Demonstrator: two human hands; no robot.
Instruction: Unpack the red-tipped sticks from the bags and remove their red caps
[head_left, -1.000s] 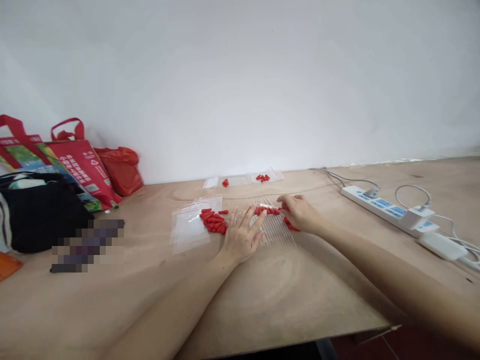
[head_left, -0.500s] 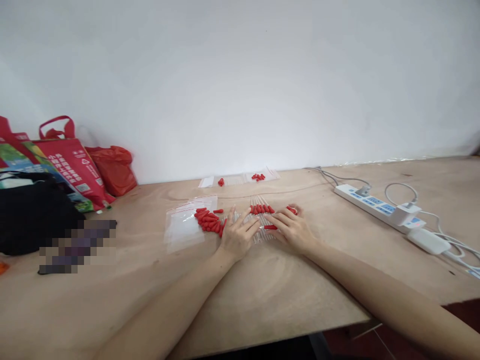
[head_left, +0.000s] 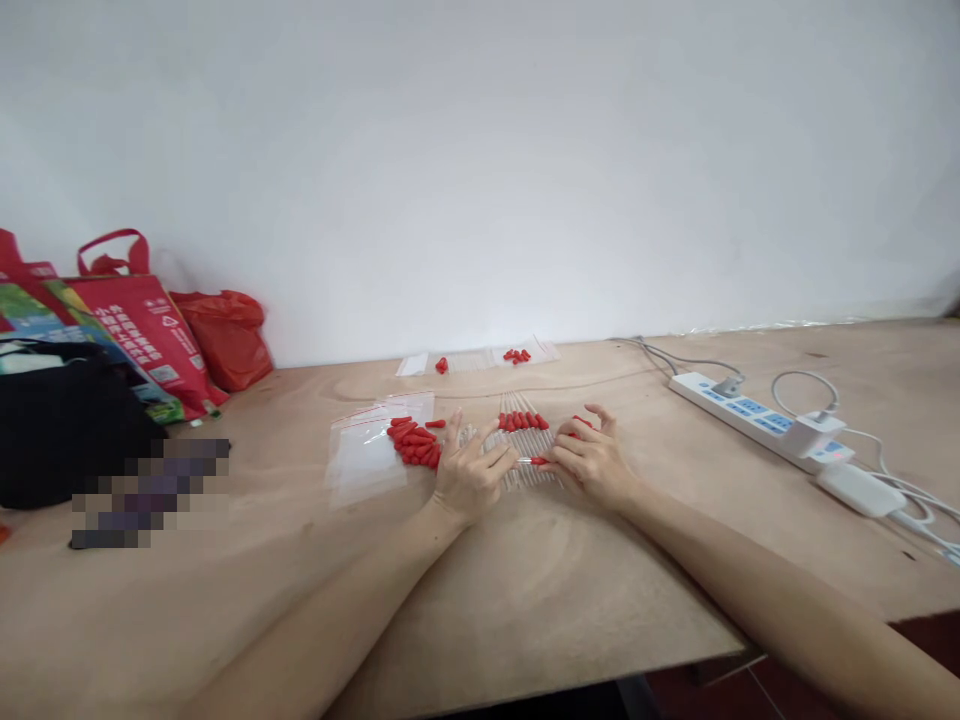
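Observation:
My left hand (head_left: 471, 474) pinches the left end of a clear dropper tube (head_left: 523, 461) between thumb and fingers. My right hand (head_left: 592, 462) closes its fingertips on the red rubber bulb (head_left: 539, 461) at the tube's other end. Another red bulb (head_left: 580, 426) shows by the right hand's raised forefinger. Under and between the hands lie several clear tubes (head_left: 531, 440). Beyond them, a row of tubes capped with red bulbs (head_left: 523, 421) points toward the wall. A heap of loose red bulbs (head_left: 414, 442) lies left of my left hand, partly on clear zip bags (head_left: 364, 462).
Farther back lie more clear bags (head_left: 412, 364) with small red bulbs (head_left: 517, 355). A white power strip (head_left: 750, 412) with plugs and cables stands at the right. Red shopping bags (head_left: 150, 335) and a black bag (head_left: 67, 430) are on the left.
My right hand has shifted slightly right, with its forefinger lifted and its other fingers drawn to the bulb's right end. My left hand stays nearly in place, holding the tube.

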